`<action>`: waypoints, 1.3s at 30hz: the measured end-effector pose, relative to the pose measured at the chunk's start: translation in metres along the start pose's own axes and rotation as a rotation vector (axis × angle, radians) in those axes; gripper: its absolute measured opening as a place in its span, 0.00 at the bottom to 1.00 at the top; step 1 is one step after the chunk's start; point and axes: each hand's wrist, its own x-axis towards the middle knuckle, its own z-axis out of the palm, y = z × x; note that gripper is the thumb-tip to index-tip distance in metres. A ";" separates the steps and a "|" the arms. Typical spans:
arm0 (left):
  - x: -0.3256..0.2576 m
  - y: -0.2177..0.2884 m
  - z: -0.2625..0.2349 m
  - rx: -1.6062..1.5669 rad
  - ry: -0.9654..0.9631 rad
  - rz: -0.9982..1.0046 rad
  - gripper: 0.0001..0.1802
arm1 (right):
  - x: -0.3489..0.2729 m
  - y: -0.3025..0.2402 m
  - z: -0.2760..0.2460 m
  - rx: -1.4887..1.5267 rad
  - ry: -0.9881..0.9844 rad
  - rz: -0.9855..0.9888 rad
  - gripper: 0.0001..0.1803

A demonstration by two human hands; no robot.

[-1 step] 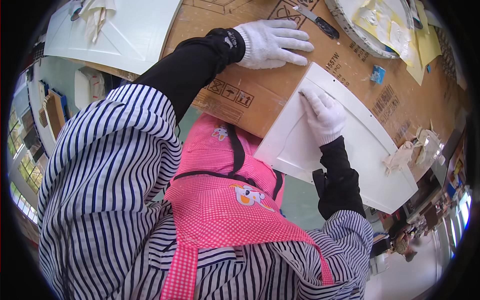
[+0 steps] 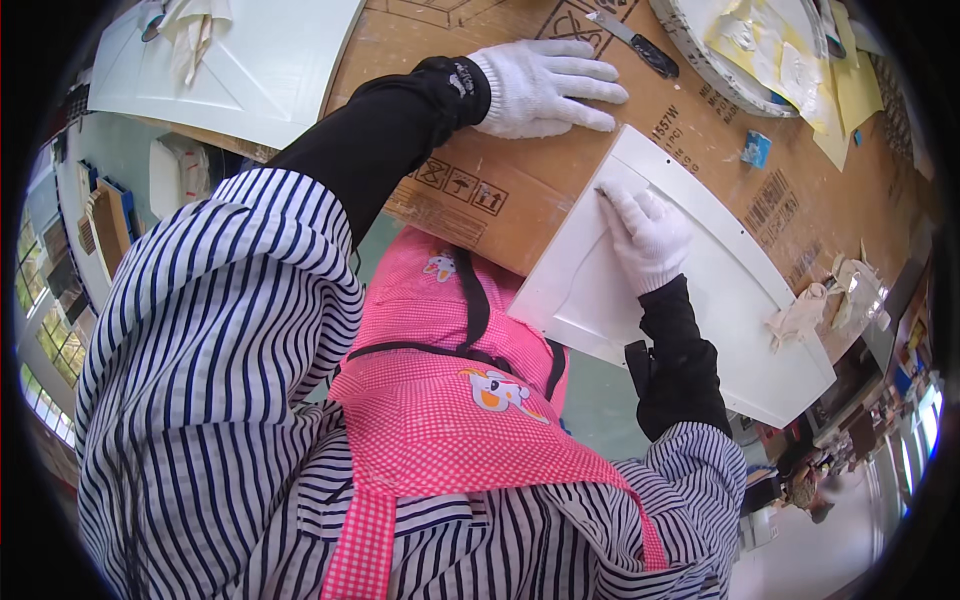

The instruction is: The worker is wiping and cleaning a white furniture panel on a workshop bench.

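Note:
My left hand (image 2: pixel 548 90), in a white knit glove, lies flat on the brown cardboard (image 2: pixel 540 190) with its fingers spread. It holds nothing and rests just beyond the upper corner of a white panel (image 2: pixel 720 290). The panel is curved along one side and has a raised inner border and small holes near its edge. On its face my right hand (image 2: pixel 650 235), also gloved, presses near the left edge, fingers drawn together and pointing up-left. A small dark spot shows at the fingertips; what they pinch, if anything, I cannot make out.
A second white panel (image 2: pixel 240 70) with a cloth (image 2: pixel 195 35) on it is at the upper left. Beyond my left hand lies a black-handled knife (image 2: pixel 650 55), beside a round tub (image 2: pixel 750 90) smeared with yellow. A blue scrap (image 2: pixel 756 149) and crumpled wrapping (image 2: pixel 850 295) lie right.
My right hand has shifted very slightly toward the panel's left edge. My left hand and the panel have not moved.

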 end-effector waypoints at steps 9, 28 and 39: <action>0.000 0.000 0.002 0.007 0.005 -0.003 0.26 | -0.003 -0.001 0.001 0.001 0.037 -0.026 0.16; -0.001 -0.001 0.001 0.003 0.001 0.006 0.26 | -0.004 -0.005 0.006 0.015 -0.016 -0.026 0.14; -0.001 0.001 0.001 0.009 0.009 0.000 0.25 | 0.005 0.004 0.012 0.008 0.083 0.008 0.16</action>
